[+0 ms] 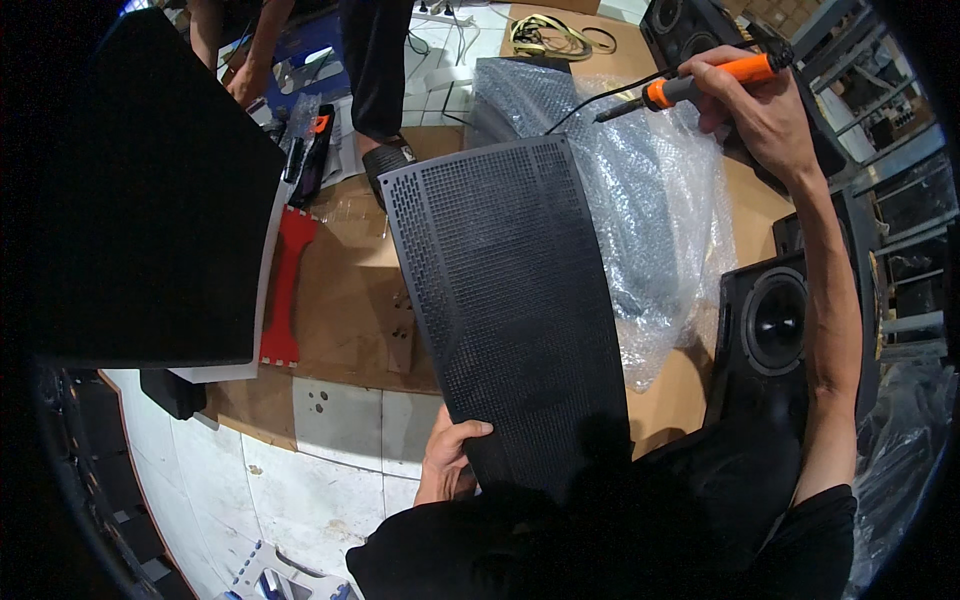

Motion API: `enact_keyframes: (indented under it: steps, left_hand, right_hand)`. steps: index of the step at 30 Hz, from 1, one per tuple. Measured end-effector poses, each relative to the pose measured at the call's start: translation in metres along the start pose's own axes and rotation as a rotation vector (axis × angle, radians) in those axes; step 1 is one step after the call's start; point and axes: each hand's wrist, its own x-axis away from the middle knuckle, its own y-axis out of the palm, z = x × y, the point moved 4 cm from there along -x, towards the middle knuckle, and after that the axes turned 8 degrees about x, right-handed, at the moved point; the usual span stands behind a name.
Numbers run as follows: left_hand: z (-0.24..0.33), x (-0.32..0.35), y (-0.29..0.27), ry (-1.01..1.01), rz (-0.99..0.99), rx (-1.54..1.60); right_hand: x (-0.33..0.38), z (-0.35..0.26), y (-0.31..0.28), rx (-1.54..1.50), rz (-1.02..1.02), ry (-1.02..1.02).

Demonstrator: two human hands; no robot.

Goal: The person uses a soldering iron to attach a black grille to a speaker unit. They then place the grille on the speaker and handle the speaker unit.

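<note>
My left hand grips the lower left edge of a long black perforated speaker grille, thumb on its face and fingers mostly hidden behind it. The grille stands tilted in front of my body, its far edge slightly curved, with small holes at the corners. Raised at the upper right, my right hand is closed around an orange and grey electric screwdriver whose tip points left. A dark cable passes behind the tool toward the grille's far right corner, without visible contact between tool and grille.
Bubble wrap lies right of the grille on cardboard. Speaker cabinets stand along the right. A large black panel fills the left, beside a red stool edge. Another person's hand and leg are beyond.
</note>
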Motion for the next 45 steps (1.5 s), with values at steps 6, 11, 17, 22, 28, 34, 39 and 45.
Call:
enact_keyframes:
  steps: [6, 11, 17, 22, 28, 34, 39, 45]
  left_hand:
    - [0.000, 0.001, -0.003, 0.039, -0.001, 0.019]
    - [-0.001, 0.004, -0.003, 0.058, 0.007, 0.043]
    - [0.004, 0.006, 0.006, 0.064, -0.007, 0.044]
    - [0.002, 0.004, 0.008, 0.061, -0.007, 0.040]
    - [0.001, 0.005, 0.005, 0.040, -0.002, 0.035]
    - [0.002, 0.005, 0.005, 0.049, -0.007, 0.035]
    - [0.001, 0.004, 0.009, 0.038, -0.022, 0.053]
    - [0.000, 0.003, 0.008, 0.035, -0.045, 0.076]
  right_hand:
    - [0.007, 0.014, 0.024, -0.129, -0.045, 0.022]
    - [0.006, 0.015, 0.040, -0.178, -0.045, 0.010]
    - [0.003, 0.022, 0.046, -0.147, -0.056, 0.026]
    - [0.005, 0.015, 0.046, -0.045, -0.083, 0.006]
    - [0.001, -0.006, 0.048, 0.145, -0.184, -0.091]
    - [-0.001, -0.012, 0.050, 0.119, -0.196, -0.101]
    - [0.002, 0.000, 0.047, 0.090, -0.157, -0.051]
    - [-0.001, -0.010, 0.048, 0.083, -0.207, -0.076]
